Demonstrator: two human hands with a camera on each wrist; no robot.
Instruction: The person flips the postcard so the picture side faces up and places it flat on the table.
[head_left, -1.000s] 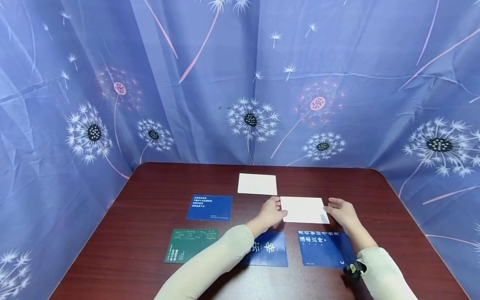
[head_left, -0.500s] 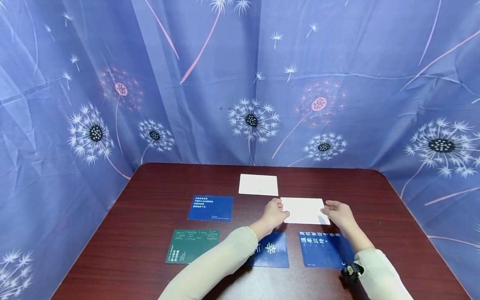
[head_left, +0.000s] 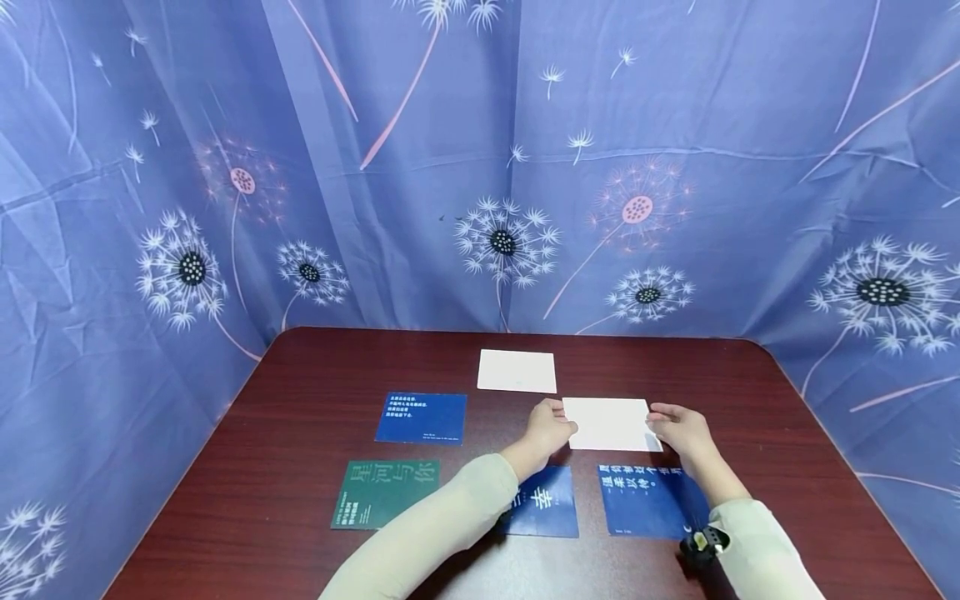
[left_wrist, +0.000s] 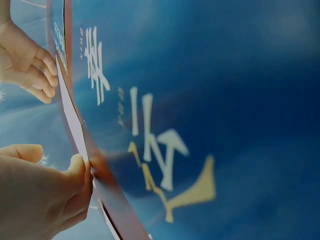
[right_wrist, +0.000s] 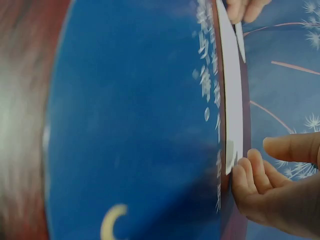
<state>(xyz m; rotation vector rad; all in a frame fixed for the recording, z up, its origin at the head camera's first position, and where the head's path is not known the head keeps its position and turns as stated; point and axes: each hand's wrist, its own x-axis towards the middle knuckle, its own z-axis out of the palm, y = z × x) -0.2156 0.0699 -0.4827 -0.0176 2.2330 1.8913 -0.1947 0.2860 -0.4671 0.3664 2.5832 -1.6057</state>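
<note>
A blank white card [head_left: 611,423] lies flat on the dark red-brown table [head_left: 300,550]. My left hand [head_left: 546,429] is at its left edge; the fingertips touch that edge, while the thumb stands raised off the card. At the opposite short edge is my right hand [head_left: 681,432], its fingers resting against the card and its thumb held apart from them, as the right wrist view shows. Neither hand wraps round the card. Just in front lie a blue card with large characters [head_left: 540,504], partly covered by the left forearm, and a blue card with a moon [head_left: 648,500].
Another white card [head_left: 517,371] lies farther back. On the left are a small-print blue card [head_left: 421,417] and a green card [head_left: 382,496]. A blue dandelion-print curtain [head_left: 420,208] hangs behind and beside the table. A black wrist device [head_left: 703,543] sits by the right sleeve.
Both hands stay at the white card's two ends, with only slight shifts of the fingers. The left forearm has moved a little to the right. The cards lie practically as before.
</note>
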